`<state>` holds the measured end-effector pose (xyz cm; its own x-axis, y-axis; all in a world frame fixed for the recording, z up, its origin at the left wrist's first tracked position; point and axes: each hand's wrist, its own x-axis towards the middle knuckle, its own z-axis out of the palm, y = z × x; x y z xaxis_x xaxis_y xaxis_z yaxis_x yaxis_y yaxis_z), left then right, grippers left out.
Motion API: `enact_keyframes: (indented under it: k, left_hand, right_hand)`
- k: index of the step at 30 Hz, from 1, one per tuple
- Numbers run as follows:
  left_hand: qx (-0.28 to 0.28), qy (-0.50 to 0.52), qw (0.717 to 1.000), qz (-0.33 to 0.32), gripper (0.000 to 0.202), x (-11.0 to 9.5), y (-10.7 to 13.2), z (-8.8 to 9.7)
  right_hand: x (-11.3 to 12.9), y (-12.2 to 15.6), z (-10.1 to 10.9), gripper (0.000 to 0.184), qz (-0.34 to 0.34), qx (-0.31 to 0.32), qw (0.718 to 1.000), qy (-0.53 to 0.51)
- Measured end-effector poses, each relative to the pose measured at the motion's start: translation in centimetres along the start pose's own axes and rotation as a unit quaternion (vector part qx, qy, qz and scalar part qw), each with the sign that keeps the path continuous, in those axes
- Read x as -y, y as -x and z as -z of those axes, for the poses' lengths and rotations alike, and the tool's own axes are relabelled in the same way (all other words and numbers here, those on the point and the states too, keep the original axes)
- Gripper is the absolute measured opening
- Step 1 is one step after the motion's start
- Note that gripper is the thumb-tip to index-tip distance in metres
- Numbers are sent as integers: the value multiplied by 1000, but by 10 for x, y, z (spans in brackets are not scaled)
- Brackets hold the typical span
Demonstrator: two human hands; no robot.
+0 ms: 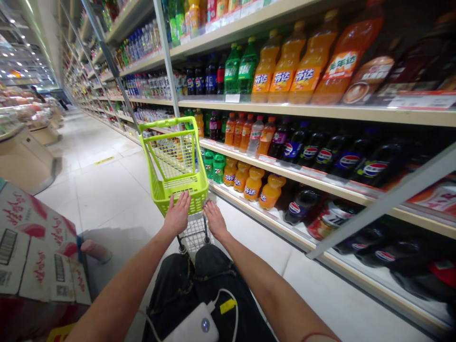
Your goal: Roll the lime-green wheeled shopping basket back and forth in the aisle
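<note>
A lime-green shopping cart [203, 186] stands right in front of my knees, its basket tilted in view and its lower frame partly hidden. My left hand [178, 212] lies at the near edge of the basket with fingers stretched out, seemingly touching it. At the near right corner is my right hand [214, 219], fingers extended and nothing visible in them; whether it touches the cart I cannot tell. On my lap rests a white power bank [194, 327] with a white cable and a yellow tag.
Drink shelves [285, 110] run along the right, holding several orange soda bottles [261, 71] and dark cola bottles [331, 154]. Printed cartons [39, 237] stand close on my left, with a pinkish cylinder [95, 250] beside them. A tiled aisle [103, 190] stretches ahead past display stands [23, 159].
</note>
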<state>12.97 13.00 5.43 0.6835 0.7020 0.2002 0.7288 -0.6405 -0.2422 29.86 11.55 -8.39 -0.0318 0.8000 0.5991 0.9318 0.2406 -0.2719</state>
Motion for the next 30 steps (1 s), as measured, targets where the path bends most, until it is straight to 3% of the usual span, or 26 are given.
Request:
enact_keyframes:
  k: [3, 8, 10, 12, 15, 18, 20, 23, 27, 30]
  left_hand:
    - [5, -1, 1000, -4, 73, 7, 3, 2]
    - [-10, -19, 997, 78, 70, 45, 24, 2]
    - [-5, -24, 995, 100, 68, 56, 34, 1]
    - [-2, -28, 994, 106, 68, 60, 41, -1]
    - [-4, -32, 993, 117, 68, 55, 44, -2]
    - [-2, -32, 993, 111, 67, 51, 44, -1]
    - [-1, -32, 994, 101, 66, 53, 45, 2]
    - [-4, -32, 995, 93, 66, 62, 50, 4]
    - [-12, -26, 996, 79, 69, 69, 56, 2]
    - [-6, -18, 996, 88, 70, 64, 58, 4]
  right_hand:
    - [-4, 10, 6, 35, -15, 49, 999, 0]
    - [4, -22, 56, 50, 6, -102, 994, -27]
    - [13, -42, 69, 50, 7, -127, 992, -22]
    - [28, -60, 70, 47, -16, -106, 994, -9]
    - [62, -75, 56, 41, -29, -35, 999, 6]
    - [96, -81, 42, 36, 48, 26, 998, 16]
    - [103, -82, 41, 33, 91, 45, 995, 26]
    - [82, -81, 58, 31, 87, 62, 993, 49]
    - [35, -78, 89, 31, 5, 58, 995, 82]
    - [29, -77, 92, 34, -33, 44, 997, 57]
